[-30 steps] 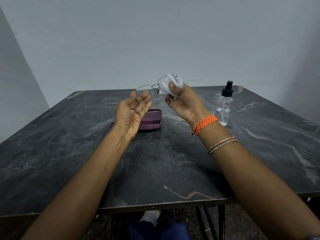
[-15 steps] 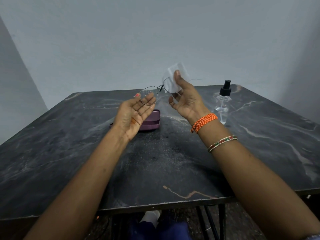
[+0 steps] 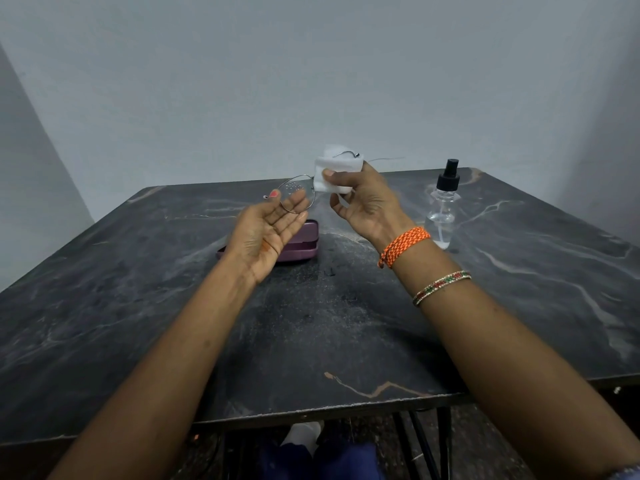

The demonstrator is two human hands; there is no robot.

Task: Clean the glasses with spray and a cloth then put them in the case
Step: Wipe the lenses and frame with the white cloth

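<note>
**Above the table: cloth on one lens, glasses held in both hands**

Over the table's (image 3: 138, 341) middle I see both hands raised, palms toward me. My left hand (image 3: 266, 233) sits at about 11 o'clock from table centre, fingers nearly straight, with the thumb and fingertips holding the rim of the glasses' (image 3: 298, 199) left lens; droplets speckle that lens. My right hand (image 3: 363, 202) is just beside it at 12 o'clock, thumb and fingers pinching the folded white cloth (image 3: 334, 174) around the other lens, which is hidden inside the fold. A temple arm pokes out above the cloth and another runs off to 3 o'clock. Below the left hand, the purple case (image 3: 299, 242) lies closed on the table. Well apart at 2 o'clock stands the spray (image 3: 442, 206), upright, cap on.
</note>
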